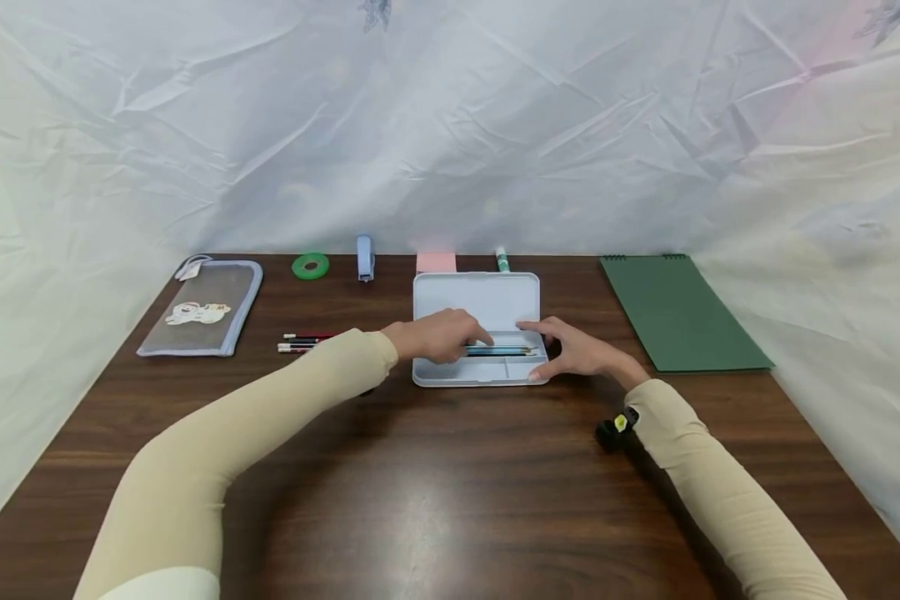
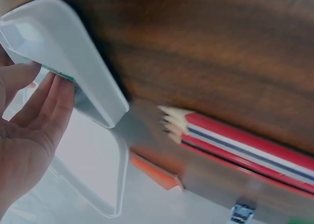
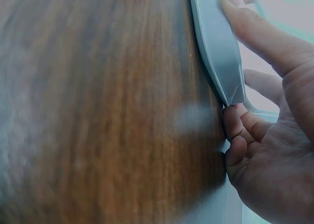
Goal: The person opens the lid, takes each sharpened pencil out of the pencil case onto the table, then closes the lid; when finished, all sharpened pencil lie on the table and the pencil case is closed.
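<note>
A white pencil box [image 1: 476, 300] lies with its lid raised at the back, in the middle of the table. Over its left part, my left hand [image 1: 441, 335] pinches a blue-green pencil [image 1: 506, 348] inside the tray between thumb and fingers. A darker pencil [image 1: 521, 354] lies alongside, near the tray's divider. In the left wrist view, a sliver of green shows at the fingertips, with the rest behind the box wall. My right hand [image 1: 579, 350] grips the box's right end, thumb at the front corner and index finger by the back edge.
Several striped pencils [image 1: 300, 342] lie left of the box. A mesh zip pouch [image 1: 202, 308], green tape roll [image 1: 311, 266], blue stapler [image 1: 365, 258], pink paper pad [image 1: 436, 262] and white-and-green tube [image 1: 502, 260] sit farther back. A green spiral pad [image 1: 686, 312] lies right.
</note>
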{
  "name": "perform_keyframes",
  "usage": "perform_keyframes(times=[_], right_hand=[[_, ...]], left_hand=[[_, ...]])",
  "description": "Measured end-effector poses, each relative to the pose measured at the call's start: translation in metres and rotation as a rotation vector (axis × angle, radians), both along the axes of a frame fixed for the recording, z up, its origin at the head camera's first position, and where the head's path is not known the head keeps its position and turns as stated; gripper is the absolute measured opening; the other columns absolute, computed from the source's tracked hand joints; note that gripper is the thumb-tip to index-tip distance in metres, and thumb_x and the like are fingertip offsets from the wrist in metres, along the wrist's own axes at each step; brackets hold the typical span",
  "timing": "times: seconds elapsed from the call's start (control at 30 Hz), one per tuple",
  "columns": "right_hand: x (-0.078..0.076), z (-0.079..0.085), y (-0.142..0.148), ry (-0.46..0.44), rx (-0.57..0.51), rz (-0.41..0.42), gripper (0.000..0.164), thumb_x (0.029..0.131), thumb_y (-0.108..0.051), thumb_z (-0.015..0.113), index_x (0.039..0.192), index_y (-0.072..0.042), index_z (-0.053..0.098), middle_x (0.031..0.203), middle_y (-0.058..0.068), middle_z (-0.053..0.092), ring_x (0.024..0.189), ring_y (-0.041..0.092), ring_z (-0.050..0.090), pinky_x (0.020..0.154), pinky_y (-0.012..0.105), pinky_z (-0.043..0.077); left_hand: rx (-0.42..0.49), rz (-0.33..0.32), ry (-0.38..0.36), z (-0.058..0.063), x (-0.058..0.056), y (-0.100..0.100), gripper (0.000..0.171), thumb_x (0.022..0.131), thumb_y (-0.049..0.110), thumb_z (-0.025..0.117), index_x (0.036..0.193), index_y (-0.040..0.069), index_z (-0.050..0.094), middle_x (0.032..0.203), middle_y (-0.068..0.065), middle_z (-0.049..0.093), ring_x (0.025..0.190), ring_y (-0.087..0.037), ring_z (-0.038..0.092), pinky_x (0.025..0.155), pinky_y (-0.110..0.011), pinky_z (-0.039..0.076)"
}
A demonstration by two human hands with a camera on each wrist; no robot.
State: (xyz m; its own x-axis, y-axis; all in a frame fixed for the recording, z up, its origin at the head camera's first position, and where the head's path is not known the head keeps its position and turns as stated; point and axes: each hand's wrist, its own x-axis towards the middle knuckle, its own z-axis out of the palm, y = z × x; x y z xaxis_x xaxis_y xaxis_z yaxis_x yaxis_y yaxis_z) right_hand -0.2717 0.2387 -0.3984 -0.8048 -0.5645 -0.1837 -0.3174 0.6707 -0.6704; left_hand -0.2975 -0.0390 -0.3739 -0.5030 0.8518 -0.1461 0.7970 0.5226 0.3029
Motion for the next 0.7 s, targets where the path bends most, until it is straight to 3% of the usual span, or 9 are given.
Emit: perform_keyframes(times=[0.37, 0.7], right_hand=[[0.003, -0.003, -0.001, 0.006, 0.007, 0.001, 0.089, 0.084, -0.03, 0.081, 0.157, -0.011, 0.033, 0.131, 0.02, 0.045, 0.108, 0.028, 0.042, 0.09, 0.044, 0.039], [-0.001, -0.002, -0.001, 0.007, 0.021, -0.007, 0.089, 0.083, -0.031, 0.081, 0.156, -0.011, 0.034, 0.138, 0.022, 0.043, 0.116, 0.031, 0.043, 0.097, 0.049, 0.04]], left_hand=[[-0.159, 0.011, -0.072, 0.008, -0.004, 0.013, 0.051, 0.094, -0.006, 0.055, 0.141, 0.012, 0.058, 0.13, -0.01, 0.064, 0.096, -0.02, 0.055, 0.093, -0.035, 0.049], [-0.13, 0.011, -0.03, 0.003, -0.002, 0.01, 0.052, 0.094, -0.008, 0.051, 0.141, 0.012, 0.058, 0.135, -0.009, 0.063, 0.118, -0.02, 0.06, 0.105, -0.034, 0.046]])
